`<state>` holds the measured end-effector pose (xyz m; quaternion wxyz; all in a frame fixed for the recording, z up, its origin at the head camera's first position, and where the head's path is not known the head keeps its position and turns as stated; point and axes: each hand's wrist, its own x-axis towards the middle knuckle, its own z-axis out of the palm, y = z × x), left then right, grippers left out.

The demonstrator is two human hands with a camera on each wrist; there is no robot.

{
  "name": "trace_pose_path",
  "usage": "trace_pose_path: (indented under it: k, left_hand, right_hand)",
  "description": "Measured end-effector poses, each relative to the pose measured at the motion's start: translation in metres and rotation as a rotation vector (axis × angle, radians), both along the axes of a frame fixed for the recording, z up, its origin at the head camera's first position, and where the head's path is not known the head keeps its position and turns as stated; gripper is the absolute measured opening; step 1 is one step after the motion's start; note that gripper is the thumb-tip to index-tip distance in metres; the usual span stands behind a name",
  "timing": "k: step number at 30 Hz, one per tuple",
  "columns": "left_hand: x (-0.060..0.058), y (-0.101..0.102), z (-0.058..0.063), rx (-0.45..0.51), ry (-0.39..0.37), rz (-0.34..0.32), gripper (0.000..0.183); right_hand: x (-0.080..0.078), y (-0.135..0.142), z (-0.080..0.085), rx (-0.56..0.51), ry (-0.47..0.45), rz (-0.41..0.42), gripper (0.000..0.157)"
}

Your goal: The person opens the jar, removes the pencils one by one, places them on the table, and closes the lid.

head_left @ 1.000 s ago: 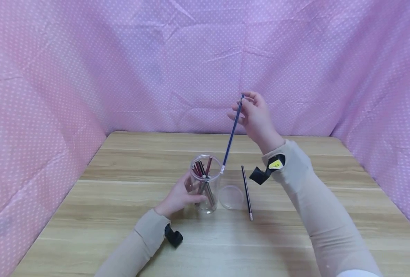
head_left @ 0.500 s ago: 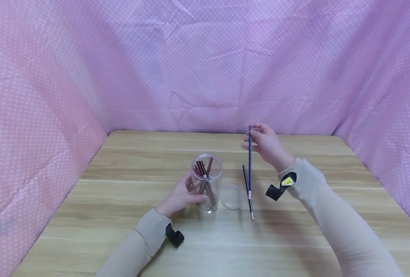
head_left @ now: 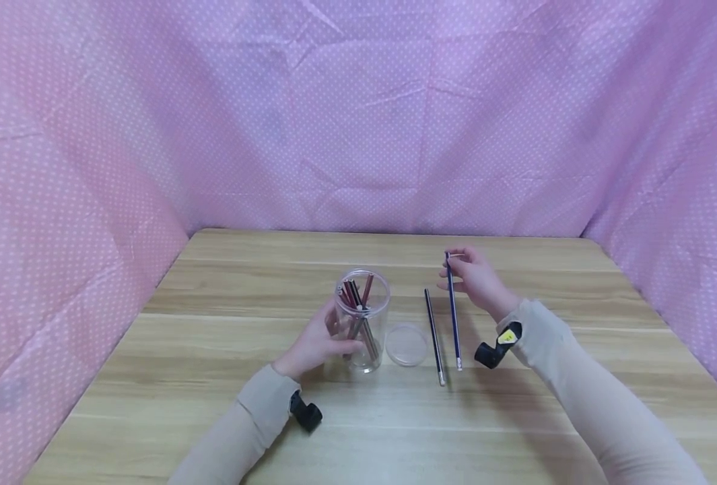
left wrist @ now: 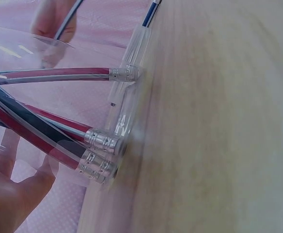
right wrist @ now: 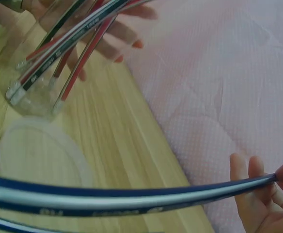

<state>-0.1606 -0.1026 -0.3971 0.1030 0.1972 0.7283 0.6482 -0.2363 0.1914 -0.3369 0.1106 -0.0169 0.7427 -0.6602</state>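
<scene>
My left hand [head_left: 314, 345] grips a clear plastic jar [head_left: 382, 320] that stands upright on the table, its fingers round the side. Inside lean several red-striped and dark pencils [left wrist: 64, 74], metal-banded eraser ends down. Between right thumb and fingertips, my right hand [head_left: 481, 281] pinches the top end of a dark blue pencil [head_left: 453, 310]. That pencil slants with its eraser end low, at or just above the wood; which of these I cannot tell. A second dark pencil [head_left: 433, 337] lies just left of it. The right wrist view shows the blue pencil's silver stripe up close.
A round clear lid [head_left: 406, 345] lies flat between the jar and the lying pencil. The wooden table [head_left: 225, 289] reaches back to a pink polka-dot cloth [head_left: 358, 135], which hangs behind and at both sides.
My right hand has carried the blue pencil from beside the jar's rim rightward and down, past the lying pencil to its right side. The left hand and jar stay in place.
</scene>
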Motion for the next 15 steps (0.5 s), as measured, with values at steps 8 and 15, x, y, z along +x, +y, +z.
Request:
trace_pose_path:
  k: [8, 15]
  left_hand:
    - [-0.003, -0.001, -0.001, 0.021, -0.007, -0.011, 0.085]
    - [-0.005, -0.003, -0.004, -0.005, 0.008, -0.001, 0.087]
  right_hand:
    - [-0.003, 0.009, -0.024, 0.054, -0.030, -0.025, 0.040]
    - [-0.009, 0.014, -0.044, 0.048, -0.053, -0.037, 0.039]
